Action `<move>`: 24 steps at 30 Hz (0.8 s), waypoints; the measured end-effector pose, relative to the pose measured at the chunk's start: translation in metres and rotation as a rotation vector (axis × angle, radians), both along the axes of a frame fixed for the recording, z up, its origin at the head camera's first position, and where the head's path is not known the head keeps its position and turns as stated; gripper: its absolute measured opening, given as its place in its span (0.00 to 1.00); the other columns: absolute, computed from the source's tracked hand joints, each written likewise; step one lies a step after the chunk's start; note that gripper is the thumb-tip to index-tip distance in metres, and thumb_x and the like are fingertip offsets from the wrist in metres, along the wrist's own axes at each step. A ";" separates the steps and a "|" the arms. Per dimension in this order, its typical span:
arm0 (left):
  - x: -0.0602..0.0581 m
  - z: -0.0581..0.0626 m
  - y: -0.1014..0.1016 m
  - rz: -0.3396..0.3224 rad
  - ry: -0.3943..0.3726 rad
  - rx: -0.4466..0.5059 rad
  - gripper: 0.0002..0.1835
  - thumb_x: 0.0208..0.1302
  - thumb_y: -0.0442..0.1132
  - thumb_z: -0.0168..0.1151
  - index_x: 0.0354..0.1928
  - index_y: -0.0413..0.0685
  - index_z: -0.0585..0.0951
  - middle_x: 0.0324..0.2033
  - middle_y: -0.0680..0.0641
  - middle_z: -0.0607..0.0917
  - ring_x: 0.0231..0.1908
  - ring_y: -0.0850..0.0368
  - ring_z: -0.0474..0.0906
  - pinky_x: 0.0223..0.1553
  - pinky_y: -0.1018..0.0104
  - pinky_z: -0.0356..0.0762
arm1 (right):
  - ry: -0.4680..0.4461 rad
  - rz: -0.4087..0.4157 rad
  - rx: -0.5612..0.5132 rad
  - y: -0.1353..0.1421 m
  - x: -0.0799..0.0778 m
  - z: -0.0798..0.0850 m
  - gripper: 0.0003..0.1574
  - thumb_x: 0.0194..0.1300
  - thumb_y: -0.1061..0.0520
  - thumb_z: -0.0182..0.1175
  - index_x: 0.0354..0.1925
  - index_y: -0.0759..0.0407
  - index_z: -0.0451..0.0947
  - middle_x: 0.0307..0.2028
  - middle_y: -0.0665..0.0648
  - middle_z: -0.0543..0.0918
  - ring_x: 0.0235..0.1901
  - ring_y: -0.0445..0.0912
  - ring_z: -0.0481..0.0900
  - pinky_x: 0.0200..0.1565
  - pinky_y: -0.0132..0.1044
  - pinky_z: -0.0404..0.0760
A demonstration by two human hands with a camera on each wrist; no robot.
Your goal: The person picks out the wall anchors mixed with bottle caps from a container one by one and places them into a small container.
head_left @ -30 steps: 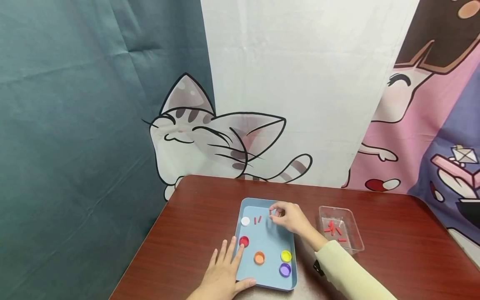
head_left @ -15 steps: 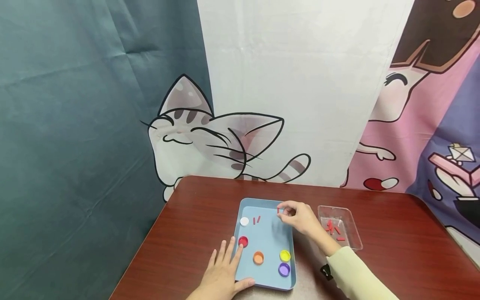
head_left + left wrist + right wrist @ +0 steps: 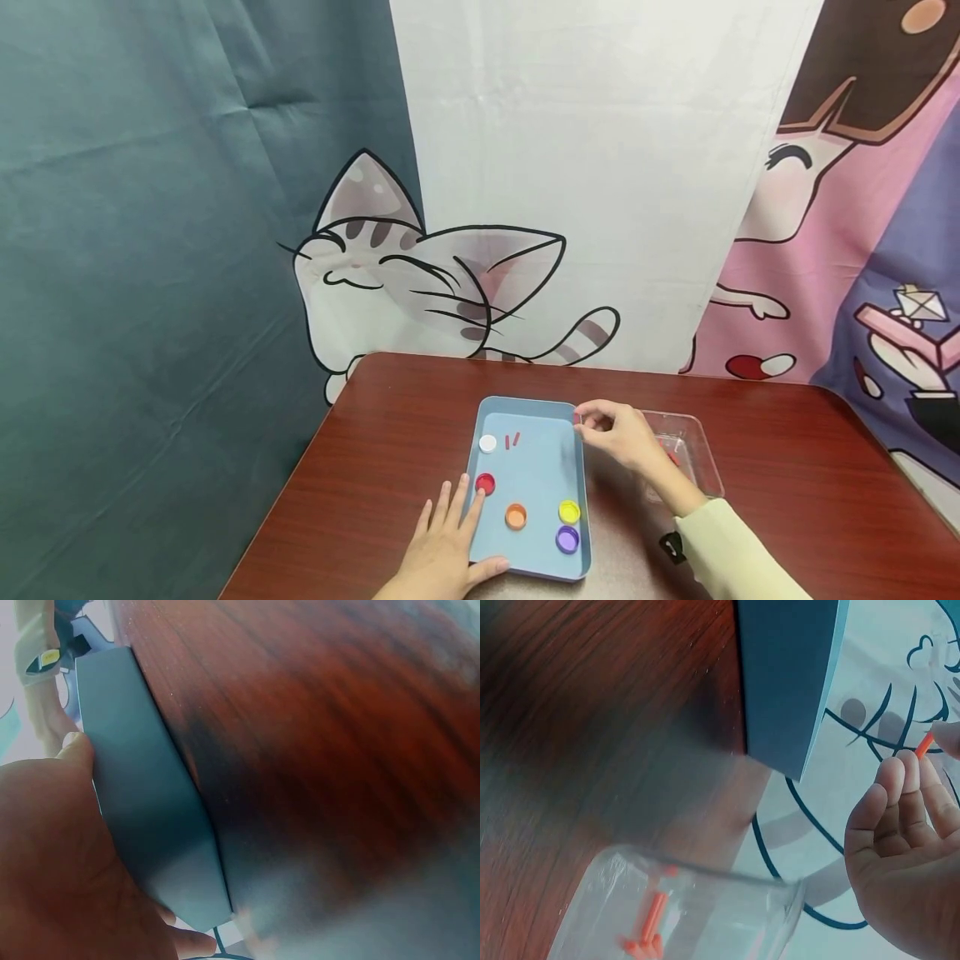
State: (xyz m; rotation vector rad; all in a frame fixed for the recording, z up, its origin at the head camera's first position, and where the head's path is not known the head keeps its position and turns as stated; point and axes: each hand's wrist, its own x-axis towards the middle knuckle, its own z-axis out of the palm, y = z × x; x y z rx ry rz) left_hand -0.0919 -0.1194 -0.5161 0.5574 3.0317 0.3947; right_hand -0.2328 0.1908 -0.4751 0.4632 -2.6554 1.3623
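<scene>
A small red stick (image 3: 925, 745) is pinched between the thumb and fingertips of my right hand (image 3: 621, 435), over the far right edge of the light blue tray (image 3: 536, 467). My left hand (image 3: 442, 546) lies spread on the tray's near left rim, a fingertip at the red cap (image 3: 486, 482). Two more red sticks (image 3: 507, 442) lie inside the tray beside a white cap (image 3: 487, 443). Nearer to me in it are an orange cap (image 3: 515, 517), a yellow cap (image 3: 568, 512) and a purple cap (image 3: 567, 540).
To the tray's right stands a clear plastic box (image 3: 708, 467), partly behind my right hand and forearm. Several red sticks (image 3: 654, 916) lie in it. The brown table (image 3: 360, 475) meets a cartoon-printed curtain (image 3: 637, 167) at its far edge.
My right hand has moved right, from above the tray's far part to its right edge near the clear box, still pinching the red stick. My left hand stays at the rim.
</scene>
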 end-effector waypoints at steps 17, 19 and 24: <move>0.001 0.000 -0.001 -0.003 0.011 0.005 0.54 0.61 0.78 0.51 0.78 0.48 0.61 0.78 0.38 0.55 0.75 0.32 0.55 0.68 0.33 0.58 | 0.001 -0.044 0.014 0.034 0.004 0.006 0.14 0.60 0.56 0.73 0.44 0.55 0.86 0.27 0.48 0.82 0.26 0.39 0.77 0.26 0.31 0.75; 0.001 0.000 -0.001 -0.002 0.009 0.012 0.54 0.61 0.78 0.51 0.78 0.48 0.61 0.78 0.38 0.55 0.75 0.32 0.55 0.68 0.33 0.58 | -0.004 -0.048 0.018 0.039 0.004 0.008 0.14 0.60 0.55 0.73 0.45 0.56 0.86 0.27 0.49 0.82 0.26 0.39 0.77 0.24 0.32 0.74; 0.001 -0.001 -0.001 -0.005 0.009 0.015 0.54 0.61 0.78 0.51 0.78 0.48 0.61 0.78 0.38 0.55 0.74 0.32 0.54 0.68 0.32 0.58 | -0.008 -0.073 0.055 0.053 0.007 0.010 0.15 0.61 0.54 0.72 0.47 0.55 0.85 0.28 0.50 0.82 0.27 0.41 0.77 0.21 0.33 0.74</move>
